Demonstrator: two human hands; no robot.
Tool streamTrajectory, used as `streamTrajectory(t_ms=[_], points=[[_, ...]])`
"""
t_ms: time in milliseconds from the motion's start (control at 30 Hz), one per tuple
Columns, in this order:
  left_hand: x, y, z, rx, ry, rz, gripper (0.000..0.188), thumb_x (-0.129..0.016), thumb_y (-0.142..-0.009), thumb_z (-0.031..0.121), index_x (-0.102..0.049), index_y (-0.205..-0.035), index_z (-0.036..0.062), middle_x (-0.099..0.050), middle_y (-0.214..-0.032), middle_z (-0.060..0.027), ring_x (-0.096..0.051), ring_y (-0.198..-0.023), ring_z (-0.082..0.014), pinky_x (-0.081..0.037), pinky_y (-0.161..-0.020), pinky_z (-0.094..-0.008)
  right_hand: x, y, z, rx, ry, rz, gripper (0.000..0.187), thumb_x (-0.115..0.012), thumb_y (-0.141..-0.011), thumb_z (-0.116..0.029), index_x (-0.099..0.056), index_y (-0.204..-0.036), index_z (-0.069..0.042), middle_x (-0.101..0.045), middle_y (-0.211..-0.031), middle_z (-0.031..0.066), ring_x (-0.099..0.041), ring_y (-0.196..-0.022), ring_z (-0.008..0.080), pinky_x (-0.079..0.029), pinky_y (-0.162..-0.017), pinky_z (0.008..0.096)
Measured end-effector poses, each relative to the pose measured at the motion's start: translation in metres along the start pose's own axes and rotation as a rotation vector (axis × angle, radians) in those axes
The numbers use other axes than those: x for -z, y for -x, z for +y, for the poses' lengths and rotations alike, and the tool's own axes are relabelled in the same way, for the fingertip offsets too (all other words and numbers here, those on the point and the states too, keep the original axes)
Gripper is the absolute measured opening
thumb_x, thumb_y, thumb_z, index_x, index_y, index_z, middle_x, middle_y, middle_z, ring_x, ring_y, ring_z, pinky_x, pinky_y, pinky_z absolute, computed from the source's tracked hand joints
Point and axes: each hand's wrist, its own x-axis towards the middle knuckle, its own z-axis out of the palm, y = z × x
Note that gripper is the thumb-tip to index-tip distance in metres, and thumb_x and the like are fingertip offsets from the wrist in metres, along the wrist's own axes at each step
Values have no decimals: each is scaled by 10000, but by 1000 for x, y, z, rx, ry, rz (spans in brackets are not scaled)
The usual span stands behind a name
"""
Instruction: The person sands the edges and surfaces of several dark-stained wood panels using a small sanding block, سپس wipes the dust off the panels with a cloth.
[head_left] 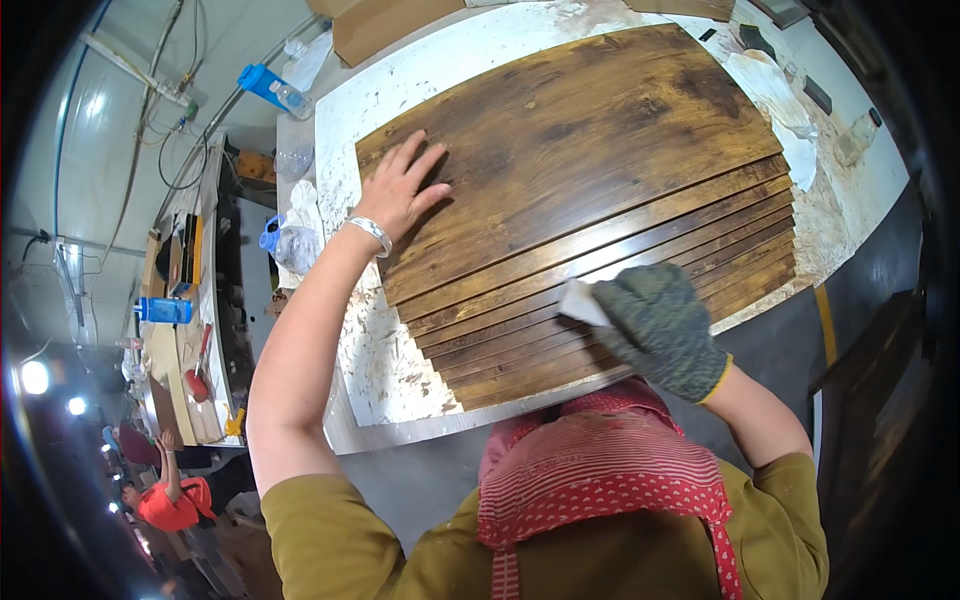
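Your left hand [402, 187] lies flat, fingers spread, on the top board [570, 140] of the stack (stepped edges toward you). Your gloved right hand [662, 330] pinches a white cloth [582, 302] against those edges.

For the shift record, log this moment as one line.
left hand: bare, flat on top brown wooden board | right hand: dark knit glove, pressing white cloth pad on stepped board edges | stack on paint-stained white table
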Motion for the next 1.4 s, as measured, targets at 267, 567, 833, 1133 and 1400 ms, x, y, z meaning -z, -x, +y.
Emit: streamTrajectory(t_ms=[267, 567, 833, 1133, 1400], points=[[-3, 28, -11, 34, -62, -91, 631, -427, -949, 640, -378, -1493, 324, -275, -1597, -26, -297, -1437, -339, -333, -1103, -567, -40, -33, -42, 13, 80, -34, 435, -664, -767, -204, -596, -1168, -49, -548, -858, 115, -558, -801, 266, -447, -765, 417], [-19, 28, -20, 39, -95, -50, 610, -342, -963, 671, -323, -1510, 401, -244, -1613, 15, -270, -1450, -321, -242, -1135, -564, 0, 48, -28, -263, 378, -61, 552, -712, -802, -168, -545, -1322, -85, -576, -1135, 183, -556, -1043, 365, -456, -910, 468], [-24, 28, -19, 42, -114, -14, 588, -367, -978, 625, -329, -1512, 381, -249, -1612, 25, -280, -1442, -321, -282, -1119, -550, -105, -25, -151, 207, -132, -134, 126, -578, -844, -204, -623, -904, -102, -631, -809, 72, -630, -793, 249, -479, -737, 419], [-33, 25, -23, 78, -68, -22, 598, -330, -969, 656, -306, -1513, 408, -240, -1618, 16, -244, -1464, -316, -221, -1144, -563, -31, -9, -145, -148, 230, -338, 174, -596, -857, -246, -647, -904, -86, -602, -706, 71, -588, -663, 226, -474, -659, 396], [-36, 23, -30, 47, -73, 27, 584, -407, -968, 600, -348, -1506, 380, -277, -1602, 24, -284, -1444, -298, -246, -1130, -558, -100, 9, -149, -56, -46, -81, 106, -599, -766, -157, -582, -821, -68, -612, -736, 91, -623, -709, 285, -493, -662, 419]])
